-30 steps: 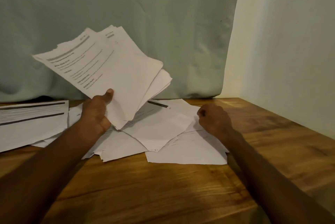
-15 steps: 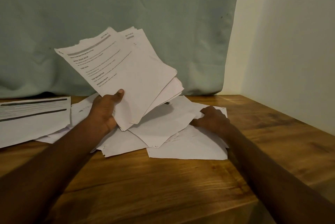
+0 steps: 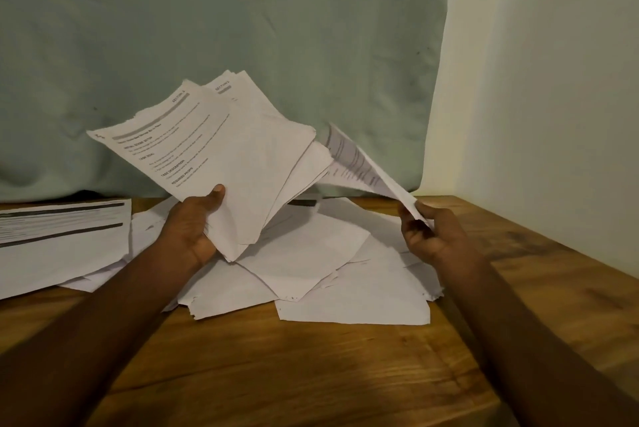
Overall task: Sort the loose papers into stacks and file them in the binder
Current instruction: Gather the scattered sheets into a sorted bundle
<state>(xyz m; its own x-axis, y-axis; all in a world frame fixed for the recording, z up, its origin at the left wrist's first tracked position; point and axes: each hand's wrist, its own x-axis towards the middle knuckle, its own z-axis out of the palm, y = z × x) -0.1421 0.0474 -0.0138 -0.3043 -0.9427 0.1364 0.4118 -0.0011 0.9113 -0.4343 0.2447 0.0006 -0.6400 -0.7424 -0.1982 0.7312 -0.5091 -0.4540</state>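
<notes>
Left hand (image 3: 192, 229): clasps a fanned sheaf of papers (image 3: 221, 150), thumb on top.
Right hand (image 3: 434, 236): pinches one printed sheet (image 3: 356, 164) by its corner, raised.
Beneath both: loose papers (image 3: 345, 288) on the wooden table (image 3: 294, 374).
Left of them: stack (image 3: 58, 236).
Change: the sheet was lying flat before.

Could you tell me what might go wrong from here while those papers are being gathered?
1. The left hand holds its fanned bundle of sheets by one low corner only; the uneven sheets could slide out of the grip.
2. The right hand pinches a single sheet by its corner as it bends upward; it may crease or tear.
3. The loose pile on the wooden table overlaps untidily, so lifting one page could drag others along.
</notes>
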